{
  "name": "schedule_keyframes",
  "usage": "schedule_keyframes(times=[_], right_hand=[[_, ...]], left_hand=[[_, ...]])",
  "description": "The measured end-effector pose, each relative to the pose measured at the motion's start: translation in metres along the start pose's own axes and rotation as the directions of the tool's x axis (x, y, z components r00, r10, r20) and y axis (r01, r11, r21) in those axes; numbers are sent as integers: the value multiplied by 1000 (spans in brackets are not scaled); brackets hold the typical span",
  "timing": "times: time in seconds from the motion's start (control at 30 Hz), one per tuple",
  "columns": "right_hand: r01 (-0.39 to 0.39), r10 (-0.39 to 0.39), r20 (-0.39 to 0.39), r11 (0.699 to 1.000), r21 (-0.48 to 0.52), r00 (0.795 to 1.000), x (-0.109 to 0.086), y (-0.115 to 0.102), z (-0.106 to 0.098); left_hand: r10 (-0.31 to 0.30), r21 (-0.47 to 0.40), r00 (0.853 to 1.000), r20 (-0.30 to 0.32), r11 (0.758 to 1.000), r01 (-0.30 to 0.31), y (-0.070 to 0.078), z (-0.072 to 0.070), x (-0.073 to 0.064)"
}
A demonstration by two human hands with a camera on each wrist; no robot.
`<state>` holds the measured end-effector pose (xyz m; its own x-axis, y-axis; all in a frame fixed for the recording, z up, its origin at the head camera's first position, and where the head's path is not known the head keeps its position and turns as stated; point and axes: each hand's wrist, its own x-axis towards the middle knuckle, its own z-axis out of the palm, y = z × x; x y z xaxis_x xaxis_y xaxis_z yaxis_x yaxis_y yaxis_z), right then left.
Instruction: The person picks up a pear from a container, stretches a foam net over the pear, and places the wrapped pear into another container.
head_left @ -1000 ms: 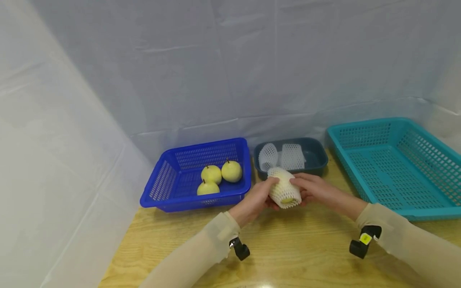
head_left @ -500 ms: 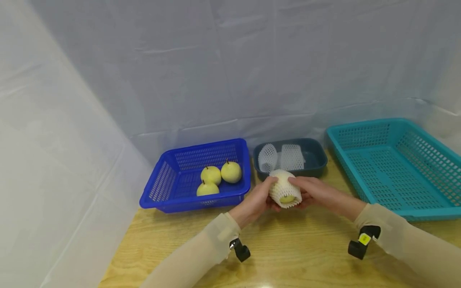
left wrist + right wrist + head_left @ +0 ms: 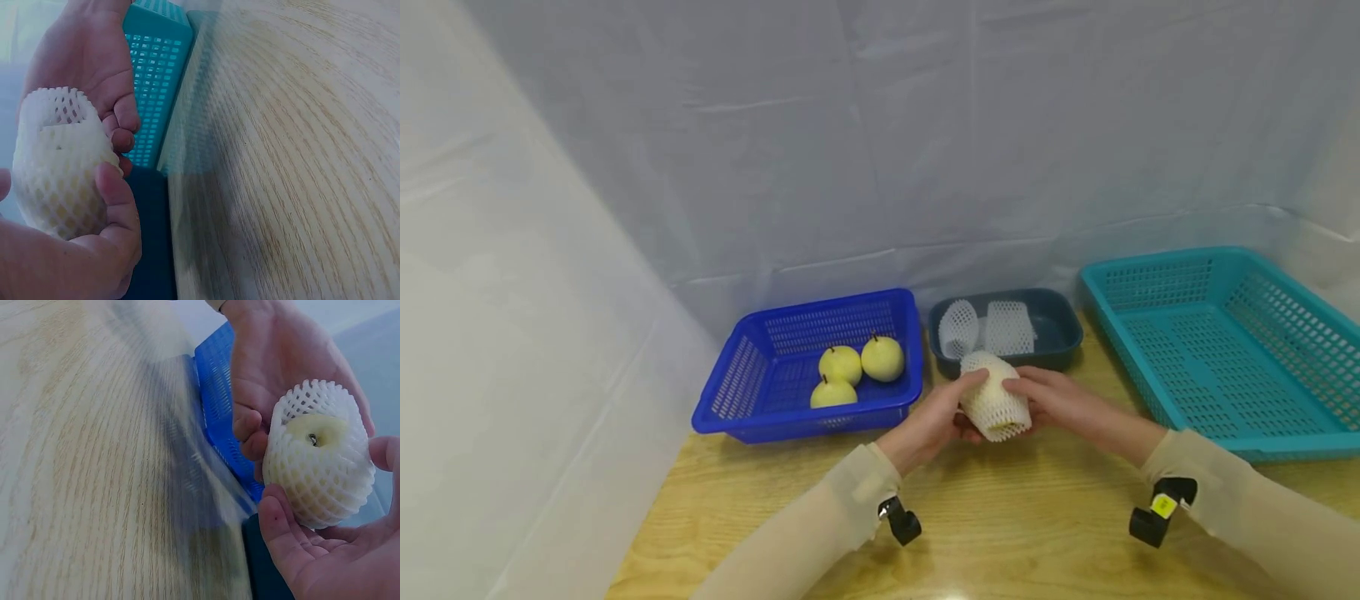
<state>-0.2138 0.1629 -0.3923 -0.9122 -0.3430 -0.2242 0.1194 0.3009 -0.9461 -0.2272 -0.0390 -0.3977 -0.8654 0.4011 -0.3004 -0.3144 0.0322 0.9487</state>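
Both hands hold a pear (image 3: 322, 434) wrapped in a white foam net sleeve (image 3: 992, 398), close in front of the small dark bin. My left hand (image 3: 931, 417) grips its left side, thumb on top and fingers underneath. From the right, my right hand (image 3: 1060, 402) grips it the same way, thumb laid along the netting. In the right wrist view the sleeve's open end shows the pear's pale hollow with a dark spot in it. The left wrist view shows the netting (image 3: 62, 169) covering the fruit's side, its loose rim standing above the fruit.
A blue basket (image 3: 850, 419) with three bare pears (image 3: 882, 358) stands at left. Behind the hands, a dark blue-grey bin (image 3: 1060, 329) contains white foam net sleeves (image 3: 1009, 327). At right is a large teal basket (image 3: 1180, 358). All stand on a wooden table (image 3: 1000, 517) before white sheeting.
Between the hands, the wrapped pear tilts back and forth; its near open end tips up, then down again. Both thumbs shift slightly on the netting. Baskets and bin stay put.
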Motion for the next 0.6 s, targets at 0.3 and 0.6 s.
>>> schedule_keyframes(times=[0.3,0.6], right_hand=[[80,-86,-54,992,-101,995,-1,4,3],[155,-159,-32,984,-86,987,-4,7,1]], left_hand=[[78,67,997,-14,995,-76,-3,2,2],[127,148,989,-69,982,-116,-4,1,-4]])
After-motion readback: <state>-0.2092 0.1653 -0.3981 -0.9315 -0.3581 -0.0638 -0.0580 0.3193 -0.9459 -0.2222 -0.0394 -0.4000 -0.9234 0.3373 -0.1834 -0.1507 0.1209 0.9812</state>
